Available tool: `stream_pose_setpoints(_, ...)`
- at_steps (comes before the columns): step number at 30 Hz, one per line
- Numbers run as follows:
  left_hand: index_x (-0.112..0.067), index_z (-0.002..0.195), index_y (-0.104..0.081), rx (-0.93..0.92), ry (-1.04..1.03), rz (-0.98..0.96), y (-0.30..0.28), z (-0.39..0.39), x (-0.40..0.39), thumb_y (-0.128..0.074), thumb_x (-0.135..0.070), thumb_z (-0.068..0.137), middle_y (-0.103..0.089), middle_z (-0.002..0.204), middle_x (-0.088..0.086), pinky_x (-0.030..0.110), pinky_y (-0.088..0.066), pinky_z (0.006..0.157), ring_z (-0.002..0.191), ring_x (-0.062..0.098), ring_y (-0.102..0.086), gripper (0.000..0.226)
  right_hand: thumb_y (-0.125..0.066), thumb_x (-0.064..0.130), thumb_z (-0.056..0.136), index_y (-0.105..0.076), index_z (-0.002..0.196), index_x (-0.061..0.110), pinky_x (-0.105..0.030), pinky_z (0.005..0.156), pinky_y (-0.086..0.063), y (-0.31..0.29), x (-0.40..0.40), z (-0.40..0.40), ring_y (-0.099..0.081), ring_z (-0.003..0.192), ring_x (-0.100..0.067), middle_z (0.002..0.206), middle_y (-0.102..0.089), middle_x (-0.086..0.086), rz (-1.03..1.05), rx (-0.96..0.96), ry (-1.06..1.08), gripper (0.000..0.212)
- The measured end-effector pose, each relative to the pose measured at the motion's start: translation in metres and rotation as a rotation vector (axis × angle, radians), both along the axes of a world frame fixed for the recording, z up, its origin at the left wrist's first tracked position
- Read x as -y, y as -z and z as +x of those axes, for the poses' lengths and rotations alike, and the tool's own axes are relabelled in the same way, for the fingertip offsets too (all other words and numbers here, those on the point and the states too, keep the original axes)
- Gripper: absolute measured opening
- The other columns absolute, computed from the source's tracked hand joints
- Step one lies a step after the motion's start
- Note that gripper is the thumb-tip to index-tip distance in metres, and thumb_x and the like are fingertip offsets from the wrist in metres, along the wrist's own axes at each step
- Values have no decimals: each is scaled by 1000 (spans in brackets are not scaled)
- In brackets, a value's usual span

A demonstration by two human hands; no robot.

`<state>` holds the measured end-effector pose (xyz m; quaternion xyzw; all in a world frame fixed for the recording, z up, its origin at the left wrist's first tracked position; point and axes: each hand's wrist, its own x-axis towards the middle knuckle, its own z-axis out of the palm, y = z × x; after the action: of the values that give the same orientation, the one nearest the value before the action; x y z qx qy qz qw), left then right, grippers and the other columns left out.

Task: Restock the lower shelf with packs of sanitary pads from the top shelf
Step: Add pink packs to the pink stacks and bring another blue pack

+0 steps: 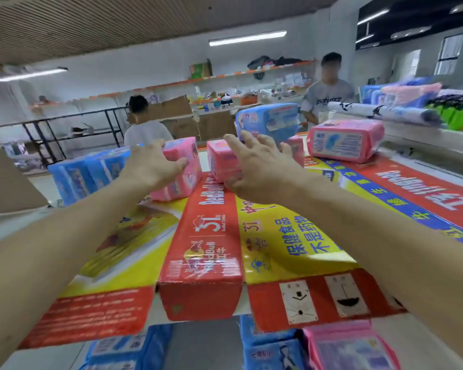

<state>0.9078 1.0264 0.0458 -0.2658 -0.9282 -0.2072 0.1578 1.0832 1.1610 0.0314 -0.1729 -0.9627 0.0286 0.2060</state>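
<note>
Head view, read from left to right. A blue pack lies on the top shelf, just left of the left hand. The left hand's fingers are fairly straight and rest against the side of a pink pack; a closed grip is not evident. Flattened printed cartons line the shelf below both forearms. The right hand has its fingers spread wide over a second pink pack, with the thumb at its near lower edge; whether it grips yet cannot be told. Beyond those fingers stands another blue pack, and to their right a third pink pack.

On the lower shelf, below the cartons, blue packs and one pink pack already sit, with an open gap between them. Assessment: restocking is partly done; several packs remain above.
</note>
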Motion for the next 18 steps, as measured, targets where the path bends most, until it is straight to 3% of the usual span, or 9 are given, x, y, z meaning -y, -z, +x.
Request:
stream_pose_setpoints(3, -21, 136, -56, 16, 65, 105, -4, 0, 14, -68, -51, 86, -61, 130, 15, 38, -45, 88, 122, 33, -52, 60, -54, 49, 92, -9, 157, 30, -61, 115, -20, 1, -3, 5, -14, 150, -33, 166, -13, -6, 9, 9, 24, 81)
stream_pose_setpoints(7, -31, 117, -66, 62, 241, 263, -15, 14, 46, -74, -45, 83, -72, 107, 3, 32, -47, 73, 95, 25, -66, 38, -55, 52, 92, -13, 157, 29, -57, 116, -25, -8, -1, 11, -22, 148, -31, 164, -20, -3, -32, -43, 24, 81)
stream_pose_setpoints(10, -45, 102, -66, 142, 412, 377, -24, 33, 76, -73, -58, 64, -74, 96, -3, 39, -57, 79, 88, 23, -71, 41, -55, 54, 93, -22, 155, 31, -52, 112, -35, -15, 11, 14, -36, 141, -29, 157, -37, 0, -110, -151, -52, 74)
stream_pose_setpoints(12, -44, 104, -68, 217, 534, 474, -29, 43, 93, -75, -53, 59, -75, 97, 0, 50, -59, 85, 91, 27, -73, 47, -59, 48, 94, -35, 149, 36, -34, 104, -41, -18, 21, 15, -47, 130, -18, 141, -54, 5, -210, -245, -158, 61)
stream_pose_setpoints(14, -35, 111, -69, 262, 643, 511, -33, 51, 107, -78, -42, 61, -73, 104, 11, 58, -54, 88, 97, 37, -69, 51, -63, 38, 96, -47, 138, 35, -19, 88, -45, -21, 34, 13, -60, 106, -7, 116, -65, 12, -466, -331, -328, 44)
stream_pose_setpoints(16, -35, 112, -69, 332, 741, 526, -35, 55, 120, -79, -40, 59, -71, 110, 15, 59, -54, 89, 99, 38, -68, 54, -66, 33, 94, -54, 131, 21, -28, 85, -55, -24, 45, 7, -69, 93, -13, 111, -71, 2, -969, -379, -563, 41)
stream_pose_setpoints(18, -40, 110, -69, 453, 809, 558, -34, 55, 130, -79, -36, 57, -72, 105, 4, 42, -62, 77, 94, 26, -71, 54, -65, 32, 90, -57, 126, 13, -42, 79, -61, -23, 52, 5, -72, 90, -22, 111, -71, -10, -1277, -417, -711, 41)
